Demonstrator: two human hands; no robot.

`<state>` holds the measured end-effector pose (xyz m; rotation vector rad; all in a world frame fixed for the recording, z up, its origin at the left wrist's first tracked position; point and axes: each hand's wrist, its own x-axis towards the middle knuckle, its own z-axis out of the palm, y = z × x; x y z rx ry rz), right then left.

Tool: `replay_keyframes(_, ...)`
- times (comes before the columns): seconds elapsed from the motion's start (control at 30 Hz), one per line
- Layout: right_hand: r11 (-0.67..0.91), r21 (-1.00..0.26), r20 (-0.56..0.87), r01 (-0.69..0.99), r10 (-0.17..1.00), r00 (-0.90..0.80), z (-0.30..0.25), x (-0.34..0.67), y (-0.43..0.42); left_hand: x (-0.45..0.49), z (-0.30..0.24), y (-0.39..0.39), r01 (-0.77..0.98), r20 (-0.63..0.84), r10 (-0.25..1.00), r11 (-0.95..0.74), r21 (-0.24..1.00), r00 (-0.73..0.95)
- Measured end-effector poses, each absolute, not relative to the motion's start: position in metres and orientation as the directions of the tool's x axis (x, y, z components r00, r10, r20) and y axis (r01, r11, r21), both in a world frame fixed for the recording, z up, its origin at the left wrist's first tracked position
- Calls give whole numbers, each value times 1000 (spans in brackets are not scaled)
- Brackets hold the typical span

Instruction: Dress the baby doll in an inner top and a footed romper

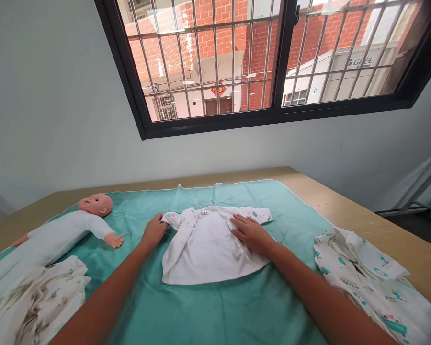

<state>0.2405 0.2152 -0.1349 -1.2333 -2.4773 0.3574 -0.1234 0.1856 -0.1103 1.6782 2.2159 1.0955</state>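
A small white baby shirt (208,254) lies spread open on a green cloth (215,311), its plain inside facing up and its printed sleeves out to both sides. My left hand (154,231) pinches the cuff of the left sleeve. Flat on the shirt's right front panel, near the base of the right sleeve, rests my right hand (253,234) with its fingers stretched out. A label shows at the collar. To the left, a baby doll (68,232) in a white suit lies on its back, one hand toward my left wrist.
Crumpled printed baby clothes (39,297) lie at the lower left, beside the doll. More printed clothing (366,278) sits at the right, partly over the wooden table (391,230). Behind the table are a wall and a barred window (215,127).
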Motion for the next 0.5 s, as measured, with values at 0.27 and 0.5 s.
replay_keyframes(0.27,578,-357,196,734,814,-546,-131,237,213,-174,-79,174,864,421,755,440,244,-503)
replay_keyframes(0.5,570,-369,209,734,821,-532,-130,237,211,-97,-97,163,977,418,898,57,206,-140)
